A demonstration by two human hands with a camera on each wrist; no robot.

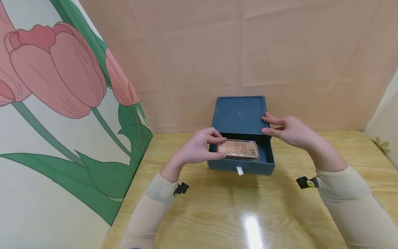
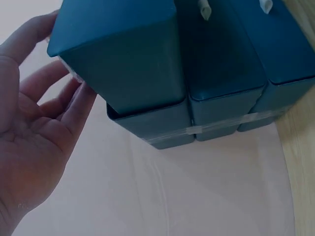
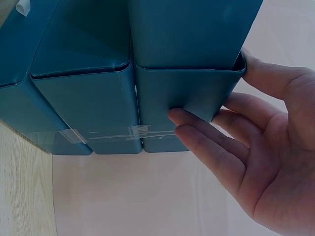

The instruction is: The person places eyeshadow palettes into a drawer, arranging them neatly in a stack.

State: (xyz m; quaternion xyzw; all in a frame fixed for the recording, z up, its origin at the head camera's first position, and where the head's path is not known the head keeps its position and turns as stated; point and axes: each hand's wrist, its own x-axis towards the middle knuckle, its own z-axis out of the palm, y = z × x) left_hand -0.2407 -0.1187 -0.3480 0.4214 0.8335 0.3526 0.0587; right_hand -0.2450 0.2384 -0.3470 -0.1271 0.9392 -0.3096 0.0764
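Note:
A makeup palette with a clear lid and several pan colours lies within the pulled-out top drawer of a dark blue drawer box. My left hand pinches the palette's left end, thumb at the near side and fingers at the far side. Whether the palette rests on the drawer floor cannot be told. My right hand grips the box's right edge by the opening. In the right wrist view, fingertips press the casing's side. Only a sliver of the palette shows in the left wrist view, behind the drawer.
Three drawer units are stacked and taped together, and the lower drawers are closed. A white pull tab hangs on the open drawer's front. The box stands on a wooden table, before a beige cloth backdrop. A tulip-patterned wall rises at the left.

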